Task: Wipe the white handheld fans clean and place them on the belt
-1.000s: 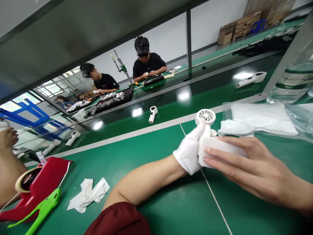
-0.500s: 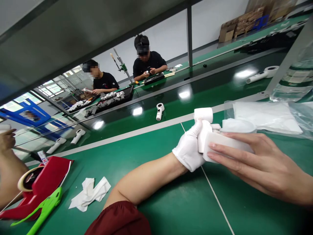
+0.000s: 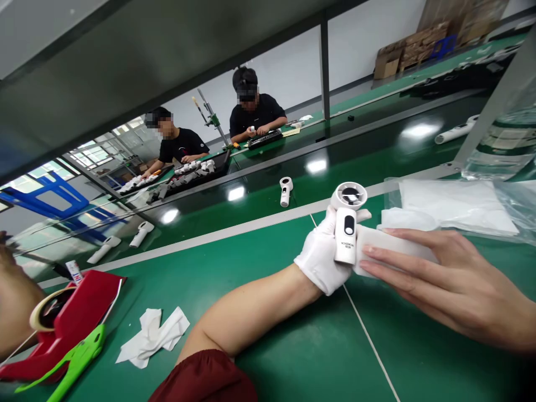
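Observation:
My left hand [image 3: 317, 254], in a white glove, grips a white handheld fan [image 3: 345, 243] upright. The fan's round head, dark oval button panel and printed lettering face me. A white sponge-like block [image 3: 396, 245] is in my bare right hand [image 3: 456, 279], with fingers lying along its near face. The block's left end is right beside the fan handle; whether they touch I cannot tell. My right thumb is hidden behind the block.
A clear bag of white sheets [image 3: 456, 204] and a water bottle [image 3: 502, 142] stand right. Left are a red tape dispenser [image 3: 79, 310], green cutter [image 3: 79, 354] and crumpled wipes [image 3: 153, 338]. More fans [image 3: 285, 191] are on the belt; two co-workers sit beyond.
My left hand has turned the fan so its front and button now face me; before, its side showed. The right hand and block have barely moved. Fans on the belt have shifted slightly right.

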A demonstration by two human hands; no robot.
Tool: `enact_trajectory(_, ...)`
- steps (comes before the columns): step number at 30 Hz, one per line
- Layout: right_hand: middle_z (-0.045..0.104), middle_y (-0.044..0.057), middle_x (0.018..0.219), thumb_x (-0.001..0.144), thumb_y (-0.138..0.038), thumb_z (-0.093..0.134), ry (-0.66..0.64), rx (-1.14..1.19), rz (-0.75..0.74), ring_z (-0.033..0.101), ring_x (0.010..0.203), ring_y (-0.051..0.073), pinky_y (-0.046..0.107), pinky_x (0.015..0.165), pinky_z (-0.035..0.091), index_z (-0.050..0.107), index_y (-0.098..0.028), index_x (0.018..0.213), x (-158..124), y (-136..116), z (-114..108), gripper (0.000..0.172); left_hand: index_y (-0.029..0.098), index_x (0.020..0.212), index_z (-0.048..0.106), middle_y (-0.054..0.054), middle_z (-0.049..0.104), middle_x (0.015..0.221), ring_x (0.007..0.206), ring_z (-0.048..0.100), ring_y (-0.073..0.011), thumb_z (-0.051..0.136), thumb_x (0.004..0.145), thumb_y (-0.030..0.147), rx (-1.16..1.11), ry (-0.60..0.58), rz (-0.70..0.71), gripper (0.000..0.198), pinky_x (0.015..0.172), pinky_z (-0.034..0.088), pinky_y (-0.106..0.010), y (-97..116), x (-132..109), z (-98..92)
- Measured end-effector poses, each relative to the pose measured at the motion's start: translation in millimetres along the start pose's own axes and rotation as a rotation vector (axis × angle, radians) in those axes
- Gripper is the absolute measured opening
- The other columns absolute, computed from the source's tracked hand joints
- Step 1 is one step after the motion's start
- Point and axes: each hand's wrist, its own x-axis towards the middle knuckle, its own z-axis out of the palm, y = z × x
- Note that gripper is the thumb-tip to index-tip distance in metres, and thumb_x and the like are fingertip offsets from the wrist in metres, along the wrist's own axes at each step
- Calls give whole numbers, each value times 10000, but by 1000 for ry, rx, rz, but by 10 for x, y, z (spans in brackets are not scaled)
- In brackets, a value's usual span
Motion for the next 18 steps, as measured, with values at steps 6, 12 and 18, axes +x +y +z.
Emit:
enact_trajectory(6, 523, 15, 1381, 780, -69, 627, 202, 168, 295, 511, 1226, 297, 479, 992, 449, 460, -361, 1379, -41, -1, -21, 687, 83, 948, 631, -24, 510, 641, 479, 456, -90, 372, 965, 468, -112, -178, -102, 465, 469, 357, -186, 62, 54, -143)
enact_trajectory(12, 366, -107, 1493, 902, -344, 514, 224, 303, 915, 392, 1357, 247, 433, 1117, 359, 544, -511, 1240, -40, 89, -14, 378, 130, 996, 603, 12, 501, 701, 501, 439, -79, 630, 848, 412, 19, -336, -216, 319, 508, 401, -215, 11, -57, -118)
enact_trajectory(18, 458, 63, 1447, 650, -784, 577, -101, 729, 1050, 481, 1272, 352, 477, 979, 487, 430, -372, 1383, -155, 277, 81, 854, 162, 848, 553, 89, 278, 542, 427, 255, -30, 716, 729, 52, 265, -554, -403, 230, 469, 320, -148, -106, -164, -91)
